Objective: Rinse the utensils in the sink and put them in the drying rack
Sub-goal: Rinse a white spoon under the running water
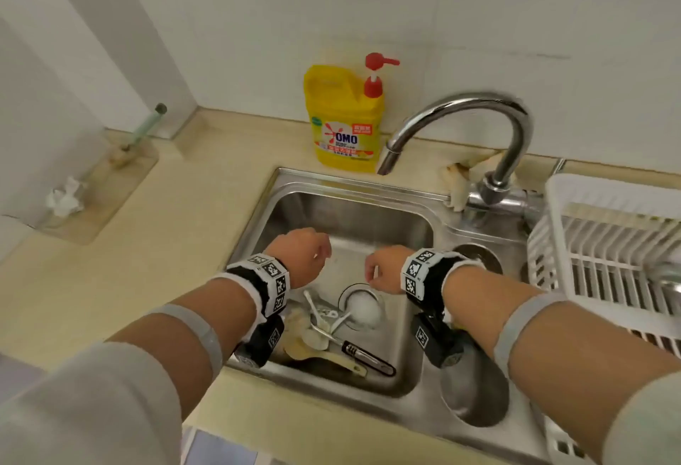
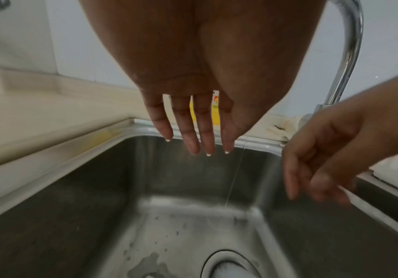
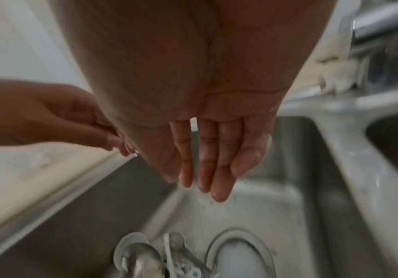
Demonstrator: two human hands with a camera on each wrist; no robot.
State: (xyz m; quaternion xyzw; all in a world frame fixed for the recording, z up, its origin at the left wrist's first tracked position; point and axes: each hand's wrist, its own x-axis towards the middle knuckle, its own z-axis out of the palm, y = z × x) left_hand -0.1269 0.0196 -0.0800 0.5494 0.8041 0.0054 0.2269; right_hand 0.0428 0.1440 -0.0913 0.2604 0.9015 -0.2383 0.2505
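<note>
Several utensils [image 1: 324,332] lie in a heap at the near left of the steel sink [image 1: 368,221]: pale spoons, a wooden spatula [image 1: 324,356] and a black-handled tool [image 1: 368,354]. My left hand [image 1: 300,256] hangs over the basin with straight fingers [image 2: 191,135] and holds nothing. The right hand [image 1: 383,267] hangs beside it above the drain, also empty, its wet fingers [image 3: 207,165] pointing down. The spoons [image 3: 141,257] show blurred below it. The white drying rack [image 1: 604,243] stands to the right of the sink.
The curved faucet [image 1: 479,110] arches over the sink's back right corner. A yellow dish soap bottle [image 1: 344,122] stands behind the sink. A white plug [image 1: 363,311] sits in the drain. A small oval side basin [image 1: 475,394] lies near right. Something metal [image 1: 667,276] rests in the rack.
</note>
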